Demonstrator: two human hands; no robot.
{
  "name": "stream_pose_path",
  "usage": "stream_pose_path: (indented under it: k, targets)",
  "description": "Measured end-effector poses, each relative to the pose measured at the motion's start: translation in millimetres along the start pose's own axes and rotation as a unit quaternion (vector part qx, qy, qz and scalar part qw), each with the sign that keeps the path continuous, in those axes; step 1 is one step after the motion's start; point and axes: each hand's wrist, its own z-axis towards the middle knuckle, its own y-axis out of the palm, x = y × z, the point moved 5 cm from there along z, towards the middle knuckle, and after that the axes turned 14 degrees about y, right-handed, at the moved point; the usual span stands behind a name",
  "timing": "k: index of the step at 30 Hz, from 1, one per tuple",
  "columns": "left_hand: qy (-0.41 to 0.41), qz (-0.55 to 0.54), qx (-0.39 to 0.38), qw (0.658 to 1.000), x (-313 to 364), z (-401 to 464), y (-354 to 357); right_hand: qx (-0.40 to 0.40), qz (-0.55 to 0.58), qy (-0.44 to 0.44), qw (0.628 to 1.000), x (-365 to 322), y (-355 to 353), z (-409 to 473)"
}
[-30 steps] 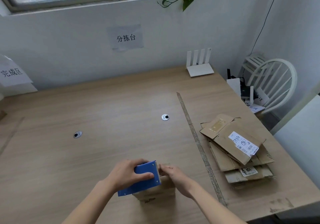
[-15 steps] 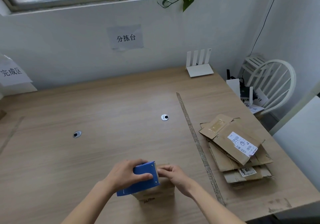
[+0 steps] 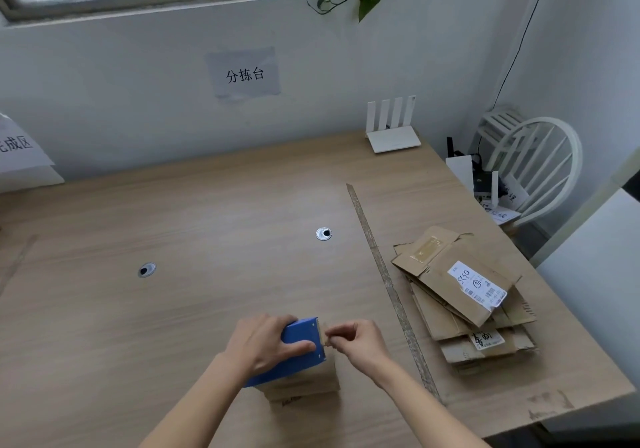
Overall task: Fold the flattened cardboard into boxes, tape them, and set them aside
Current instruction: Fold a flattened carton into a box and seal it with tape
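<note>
At lower centre of the wooden desk, the left hand grips one blue tape dispenser atop one small brown cardboard box; the right hand, earlier flat on the box, now pinches the tape end. One stack of flattened cardboard lies at right.

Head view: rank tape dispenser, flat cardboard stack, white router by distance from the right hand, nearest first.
From the right hand:
1. Blue tape dispenser, right beside it on the left, gripped by the left hand.
2. Flat cardboard stack, to the right, across the tape strip on the table.
3. White router, far back against the wall.
</note>
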Motion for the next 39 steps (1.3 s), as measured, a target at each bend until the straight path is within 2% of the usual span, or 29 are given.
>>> stream_pose_path:
  k: [3, 7, 12, 18, 25, 32, 39]
  targets:
    - [0.001, 0.009, -0.006, 1.000, 13, 11, 6, 0.057, 0.013, 0.048, 0.997, 14, -15, 2]
    - [0.007, 0.020, -0.032, 0.999, 19, 21, 4, 0.053, 0.031, 0.103, 0.993, 18, -22, 10]
    - [0.017, 0.007, -0.026, 1.000, 21, 22, 4, 0.029, 0.075, 0.148, 0.986, 25, -19, 19]
    - [0.008, -0.039, -0.033, 0.999, 13, 19, 5, 0.030, 0.074, 0.164, 0.983, 30, -13, 26]
    - [-0.004, 0.033, -0.063, 0.997, 1, 15, 0, 0.064, 0.026, 0.157, 0.985, 36, -14, 34]
    - [-0.030, -0.038, -0.044, 0.998, -14, 6, -2, 0.006, 0.058, 0.163, 0.985, 51, -4, 37]
    - [-0.036, -0.078, -0.032, 0.996, -21, -7, -7, 0.015, 0.101, 0.170, 0.980, 51, 19, 42]
